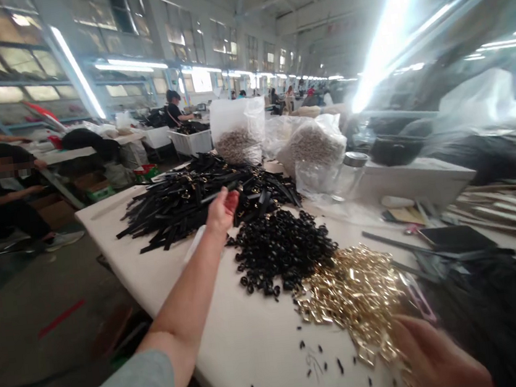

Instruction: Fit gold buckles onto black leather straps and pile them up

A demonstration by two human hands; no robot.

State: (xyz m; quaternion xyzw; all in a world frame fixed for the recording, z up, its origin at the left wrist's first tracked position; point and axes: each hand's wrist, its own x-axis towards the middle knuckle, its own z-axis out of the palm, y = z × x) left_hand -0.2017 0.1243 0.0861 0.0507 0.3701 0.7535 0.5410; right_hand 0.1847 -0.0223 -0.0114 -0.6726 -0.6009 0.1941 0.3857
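My left hand (224, 211) is stretched far out over a heap of black straps (170, 206) with gold-coloured fittings. Its fingers are curled together, and a dark strap end appears to sit between the fingertips. Close to the camera, my right hand (439, 356) is smeared by motion at the near right edge of a pile of gold-coloured metal buckles (353, 294). Its fingertips touch or overlap the buckles; whether it holds one is unclear. Between the two hands lies a mound of small black rings or loops (283, 246).
Small black bits (340, 367) lie scattered on the pale table (237, 339). Behind the piles stand clear bags of beige pieces (312, 144), a lidded clear jar (351, 173) and a white box (419, 178). Dark material (509, 314) covers the right side. Co-workers sit at the left.
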